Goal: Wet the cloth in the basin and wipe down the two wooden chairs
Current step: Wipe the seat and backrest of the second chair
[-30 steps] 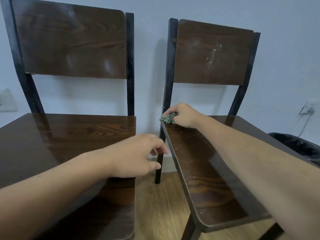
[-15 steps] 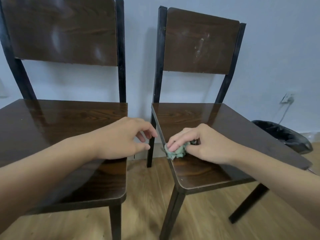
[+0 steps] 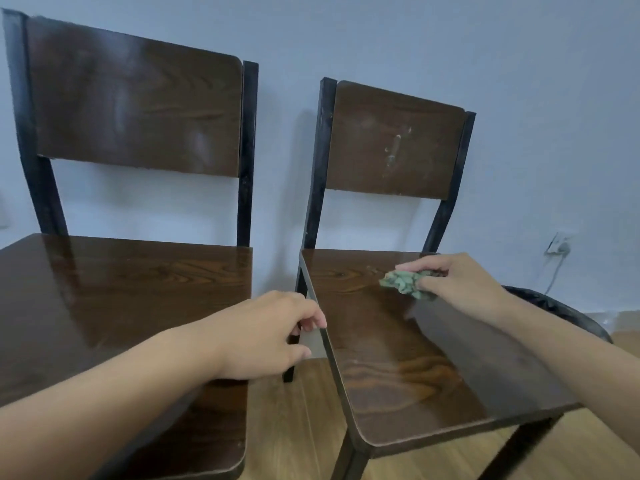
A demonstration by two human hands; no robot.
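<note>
Left chair (image 3: pixel 131 292) glossy. Left hand (image 3: pixel 266 336) hovers at gap, fingers loosely curled, empty. Right chair (image 3: pixel 398 358) seat: cloth (image 3: pixel 403 284) bunched on rear right part, pinched in right hand (image 3: pixel 457 284). Unwiped backrest lies up-left of cloth.

A narrow open gap separates the left chair (image 3: pixel 138 289) from the right chair (image 3: pixel 415 358); the left hand (image 3: pixel 263 336) partly fills it.

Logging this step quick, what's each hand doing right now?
Left hand: empty, fingers loosely curled, holding nothing.
Right hand: closed on the crumpled green cloth, on the right dark wooden chair's seat.
</note>
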